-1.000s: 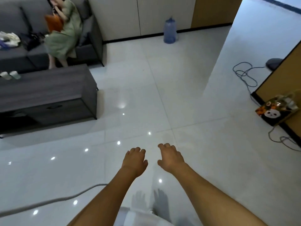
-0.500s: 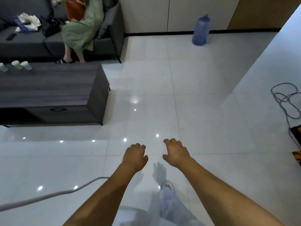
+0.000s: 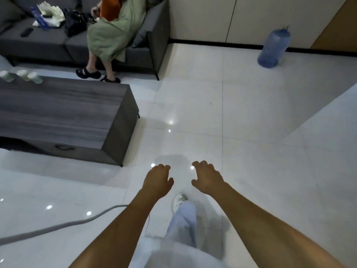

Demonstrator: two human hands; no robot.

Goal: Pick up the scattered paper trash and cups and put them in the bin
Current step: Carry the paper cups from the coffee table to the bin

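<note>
A dark wood-grain bench [image 3: 63, 113] stands at the left on a glossy pale tiled floor [image 3: 241, 122]. Three pale cups [image 3: 22, 76] stand close together in a row at the bench's far left edge. On the floor, a blue water jug [image 3: 274, 48] stands by the far wall, and a pale cable [image 3: 63, 225] runs in from the left edge toward the middle. A grey sofa [image 3: 58, 41] stands on the floor beyond the bench, with a black bag [image 3: 74, 25], a dark remote [image 3: 26, 32] and crumpled white material [image 3: 51, 14] lying on its seat.
</note>
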